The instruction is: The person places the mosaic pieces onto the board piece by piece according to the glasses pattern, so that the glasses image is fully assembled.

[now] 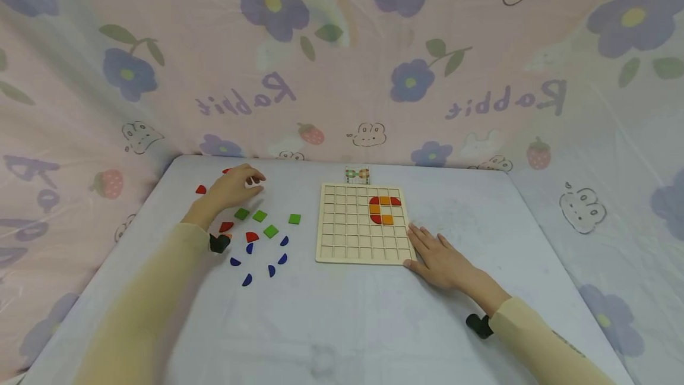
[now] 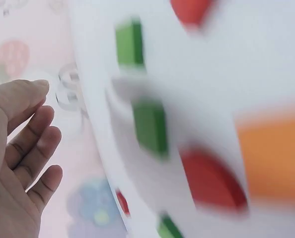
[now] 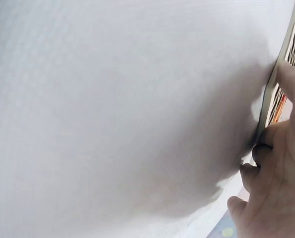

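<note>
My left hand [image 1: 232,188] hovers over the left part of the table with loosely bent fingers, and nothing shows between them in the left wrist view. Below and around it lie green squares [image 1: 259,215], red quarter-round pieces [image 1: 252,237] and a partly hidden orange piece [image 2: 274,158]. A square wooden grid board [image 1: 347,242] lies at the middle. Orange squares [image 1: 374,209] and red quarter-rounds [image 1: 395,201] sit in its upper right cells, forming a C-like shape. My right hand [image 1: 440,261] rests beside the board's right edge, fingers stretched out and touching it.
Several dark blue half-round pieces [image 1: 271,271] are scattered nearer me, left of the board. A small patterned card [image 1: 357,175] lies at the board's far edge. Printed cloth [image 1: 342,76] hangs behind the white table [image 1: 363,325].
</note>
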`<state>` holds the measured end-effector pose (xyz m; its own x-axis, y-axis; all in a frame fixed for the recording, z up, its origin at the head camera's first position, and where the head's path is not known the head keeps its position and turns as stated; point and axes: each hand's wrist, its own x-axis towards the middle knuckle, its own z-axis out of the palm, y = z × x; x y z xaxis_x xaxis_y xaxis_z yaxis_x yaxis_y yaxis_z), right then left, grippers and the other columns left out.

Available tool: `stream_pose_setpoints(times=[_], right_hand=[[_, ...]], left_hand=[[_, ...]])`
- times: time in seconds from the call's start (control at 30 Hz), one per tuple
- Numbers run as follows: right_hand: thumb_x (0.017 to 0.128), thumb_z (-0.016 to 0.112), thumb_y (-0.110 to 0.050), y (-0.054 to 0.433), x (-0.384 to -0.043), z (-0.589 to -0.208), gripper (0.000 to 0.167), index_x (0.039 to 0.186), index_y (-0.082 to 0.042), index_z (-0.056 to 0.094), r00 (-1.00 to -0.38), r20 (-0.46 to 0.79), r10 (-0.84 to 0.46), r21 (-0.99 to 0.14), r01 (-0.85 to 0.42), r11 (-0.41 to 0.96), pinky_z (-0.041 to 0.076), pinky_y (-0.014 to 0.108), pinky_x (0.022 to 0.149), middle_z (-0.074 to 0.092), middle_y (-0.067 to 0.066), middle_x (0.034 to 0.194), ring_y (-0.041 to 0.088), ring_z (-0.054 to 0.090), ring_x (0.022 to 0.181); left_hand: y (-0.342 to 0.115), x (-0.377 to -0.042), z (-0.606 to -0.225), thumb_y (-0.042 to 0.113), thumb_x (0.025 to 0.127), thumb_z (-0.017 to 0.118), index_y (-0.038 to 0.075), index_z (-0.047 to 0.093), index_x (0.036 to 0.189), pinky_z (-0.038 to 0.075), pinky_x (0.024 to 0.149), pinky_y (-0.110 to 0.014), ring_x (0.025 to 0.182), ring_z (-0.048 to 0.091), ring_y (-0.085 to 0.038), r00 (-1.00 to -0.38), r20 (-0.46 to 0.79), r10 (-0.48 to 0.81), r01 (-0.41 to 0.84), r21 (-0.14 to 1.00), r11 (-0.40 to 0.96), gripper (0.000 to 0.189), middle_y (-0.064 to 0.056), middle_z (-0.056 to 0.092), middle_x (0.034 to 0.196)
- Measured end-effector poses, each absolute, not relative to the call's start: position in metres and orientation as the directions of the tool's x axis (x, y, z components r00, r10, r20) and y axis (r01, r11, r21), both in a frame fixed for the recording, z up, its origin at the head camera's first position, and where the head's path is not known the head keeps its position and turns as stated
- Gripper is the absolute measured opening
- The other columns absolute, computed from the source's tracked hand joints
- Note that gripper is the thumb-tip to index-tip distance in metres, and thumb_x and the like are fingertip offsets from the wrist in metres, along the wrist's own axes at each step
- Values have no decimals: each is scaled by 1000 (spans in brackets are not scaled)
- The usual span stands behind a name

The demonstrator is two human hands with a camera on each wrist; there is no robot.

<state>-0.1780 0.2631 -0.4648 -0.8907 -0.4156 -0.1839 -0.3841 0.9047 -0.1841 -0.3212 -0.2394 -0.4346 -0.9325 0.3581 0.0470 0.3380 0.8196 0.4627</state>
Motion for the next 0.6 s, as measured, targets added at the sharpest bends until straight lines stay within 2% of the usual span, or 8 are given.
stream_pose_setpoints(times=[0.23, 0.6], right_hand=[[107, 55, -45, 263, -178, -466, 77, 161, 3, 28, -891, -175, -419, -183, -389, 903, 19, 68, 120, 23, 19, 170, 45, 24, 154], [107, 54, -46, 265, -180, -469, 78, 162, 2, 27, -892, -169, -419, -179, -390, 903, 19, 68, 121, 22, 18, 170, 44, 23, 154]], left_hand=[[-293, -317, -435, 16, 103, 64, -2, 66, 129, 47, 96, -58, 111, 56, -38, -955, 36, 294, 282, 414, 865, 32, -21, 61, 120], [-346, -312, -445, 9, 100, 63, -8, 63, 127, 47, 96, -62, 111, 54, -46, -981, 1, 196, 179, 414, 893, 31, -29, 54, 122]])
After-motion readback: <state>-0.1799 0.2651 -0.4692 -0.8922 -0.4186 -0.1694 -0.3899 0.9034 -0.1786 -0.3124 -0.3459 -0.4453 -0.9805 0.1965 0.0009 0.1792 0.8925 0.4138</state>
